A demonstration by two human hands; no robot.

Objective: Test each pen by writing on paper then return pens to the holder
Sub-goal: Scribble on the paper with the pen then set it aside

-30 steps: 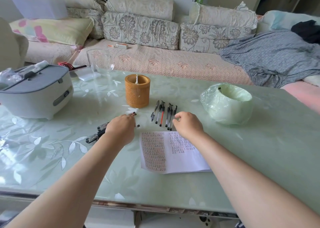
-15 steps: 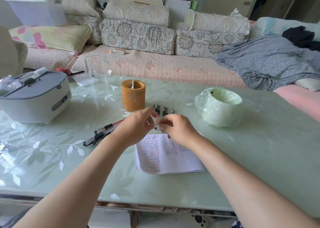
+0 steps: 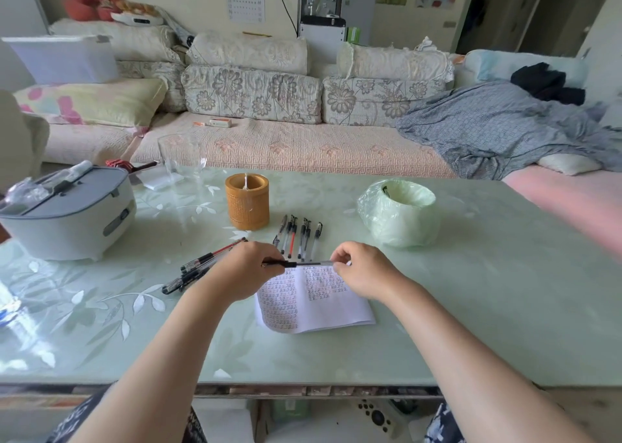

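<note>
A black pen (image 3: 304, 263) lies level in the air between both hands, just above the far edge of the paper (image 3: 314, 303), a white sheet covered with rows of small writing. My left hand (image 3: 247, 267) pinches its dark end and my right hand (image 3: 361, 269) pinches its clear end. Beyond the hands a row of several pens (image 3: 298, 235) lies side by side. A second bunch of pens (image 3: 202, 267) lies left of my left hand. The round brown holder (image 3: 248, 202) stands upright behind them with one pale item in it.
A grey lidded appliance (image 3: 69, 212) sits at the left of the glass table (image 3: 471, 291). A roll of green bags (image 3: 399, 212) is at the right, a clear glass (image 3: 181, 155) at the back. A sofa lies beyond.
My hands lifted a pen from the table and drew apart, so it now spans between them. The camera tilted up, showing more of the room.
</note>
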